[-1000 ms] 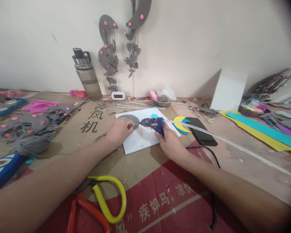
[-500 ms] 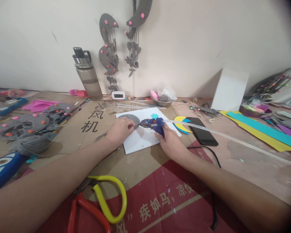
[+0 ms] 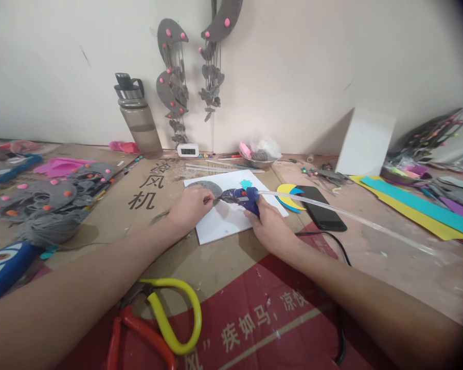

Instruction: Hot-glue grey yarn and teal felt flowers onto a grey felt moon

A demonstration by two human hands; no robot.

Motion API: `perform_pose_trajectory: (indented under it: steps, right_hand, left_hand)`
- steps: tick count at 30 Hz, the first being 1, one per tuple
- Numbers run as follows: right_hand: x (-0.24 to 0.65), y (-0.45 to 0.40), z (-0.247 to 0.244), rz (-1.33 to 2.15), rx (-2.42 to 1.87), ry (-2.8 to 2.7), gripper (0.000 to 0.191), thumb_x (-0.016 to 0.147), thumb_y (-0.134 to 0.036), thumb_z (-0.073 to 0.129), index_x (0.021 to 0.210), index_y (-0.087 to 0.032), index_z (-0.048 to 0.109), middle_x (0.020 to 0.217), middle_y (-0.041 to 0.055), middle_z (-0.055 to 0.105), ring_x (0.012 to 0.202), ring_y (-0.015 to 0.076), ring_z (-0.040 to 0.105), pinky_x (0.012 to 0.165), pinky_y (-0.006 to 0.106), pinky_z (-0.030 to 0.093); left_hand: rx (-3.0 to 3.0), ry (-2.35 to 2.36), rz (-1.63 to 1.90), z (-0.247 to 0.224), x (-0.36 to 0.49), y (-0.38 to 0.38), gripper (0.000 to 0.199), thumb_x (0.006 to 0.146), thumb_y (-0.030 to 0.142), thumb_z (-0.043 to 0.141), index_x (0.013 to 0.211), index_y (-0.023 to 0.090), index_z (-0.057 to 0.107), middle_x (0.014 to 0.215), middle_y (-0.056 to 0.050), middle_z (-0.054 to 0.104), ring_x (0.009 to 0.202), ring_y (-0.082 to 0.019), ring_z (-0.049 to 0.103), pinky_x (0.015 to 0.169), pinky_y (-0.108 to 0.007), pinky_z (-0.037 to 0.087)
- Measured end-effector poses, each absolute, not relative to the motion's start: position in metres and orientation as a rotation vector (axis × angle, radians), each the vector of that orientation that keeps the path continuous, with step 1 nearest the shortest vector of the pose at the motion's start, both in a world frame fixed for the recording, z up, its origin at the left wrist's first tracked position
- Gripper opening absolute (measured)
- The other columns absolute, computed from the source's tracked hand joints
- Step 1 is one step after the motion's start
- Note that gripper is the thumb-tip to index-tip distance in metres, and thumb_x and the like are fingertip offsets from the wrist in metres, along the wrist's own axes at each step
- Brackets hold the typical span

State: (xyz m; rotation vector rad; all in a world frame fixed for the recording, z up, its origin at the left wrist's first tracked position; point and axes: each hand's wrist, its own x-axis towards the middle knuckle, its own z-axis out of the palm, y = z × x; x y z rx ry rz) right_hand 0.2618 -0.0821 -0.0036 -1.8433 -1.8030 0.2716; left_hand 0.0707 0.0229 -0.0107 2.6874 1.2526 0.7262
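My right hand [image 3: 272, 223] is wrapped round a blue glue gun [image 3: 241, 198], and a long clear glue stick [image 3: 343, 209] sticks out of its back. The gun's tip points left, at the fingertips of my left hand [image 3: 191, 208]. Those fingers are pinched together over a grey round piece [image 3: 206, 188] on a white board [image 3: 224, 226]; what they pinch is too small to make out. A small turquoise shape [image 3: 246, 183] lies on the board behind the gun.
Yellow-and-red-handled scissors [image 3: 177, 313] lie in front. A black phone [image 3: 322, 208] and a black cable [image 3: 337, 244] are at the right. A bottle [image 3: 139, 118] and a small clock [image 3: 188, 150] stand near the wall. Grey yarn [image 3: 48, 228] sits at the left.
The glue gun and my right hand have shifted very slightly left, and the glue stick's far end has moved a little. My left hand keeps its pinch at nearly the same spot.
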Motion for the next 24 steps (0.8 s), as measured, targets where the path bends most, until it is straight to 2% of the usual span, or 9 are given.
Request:
perform_pose_trajectory:
  steps: [6, 12, 17, 24]
  right_hand:
    - [0.2612, -0.0860, 0.0015, 0.221, -1.879, -1.793, 0.042, 0.090, -0.031, 0.040, 0.128, -0.012, 0.042, 0.108, 0.0159, 0.062, 0.097, 0.0262, 0.057, 0.081, 0.037, 0.043]
    - [0.2612, -0.0849, -0.0016, 0.220, -1.866, -1.819, 0.041, 0.090, -0.032, 0.041, 0.127, -0.014, 0.043, 0.108, 0.0151, 0.062, 0.101, 0.0260, 0.056, 0.084, 0.037, 0.042]
    - [0.2615, -0.0828, -0.0042, 0.208, -1.884, -1.839, 0.036, 0.090, -0.032, 0.041, 0.120, -0.013, 0.047, 0.108, 0.0162, 0.061, 0.100, 0.0263, 0.056, 0.085, 0.037, 0.042]
    - [0.2615, -0.0875, 0.0037, 0.196, -1.911, -1.856, 0.029, 0.090, -0.030, 0.041, 0.109, -0.012, 0.051, 0.101, 0.0171, 0.062, 0.093, 0.0275, 0.057, 0.078, 0.037, 0.043]
  left_hand:
    - [2.715, 1.252, 0.732, -0.0116, 0.0699, 0.0236, 0.023, 0.081, 0.022, 0.049, 0.082, 0.019, 0.071, 0.085, -0.006, 0.070, 0.083, -0.020, 0.061, 0.077, -0.032, 0.047]
    - [2.688, 1.248, 0.735, -0.0126, 0.0702, 0.0237, 0.022, 0.082, 0.024, 0.049, 0.082, 0.020, 0.071, 0.087, -0.005, 0.069, 0.084, -0.020, 0.061, 0.079, -0.033, 0.047]
    - [2.672, 1.273, 0.746, -0.0108, 0.0698, 0.0212, 0.021, 0.080, 0.021, 0.050, 0.090, 0.019, 0.069, 0.088, -0.005, 0.069, 0.082, -0.019, 0.061, 0.076, -0.032, 0.047]
    - [2.708, 1.264, 0.750, -0.0106, 0.0697, 0.0205, 0.022, 0.081, 0.021, 0.050, 0.086, 0.019, 0.071, 0.086, -0.006, 0.068, 0.082, -0.019, 0.061, 0.076, -0.031, 0.047]
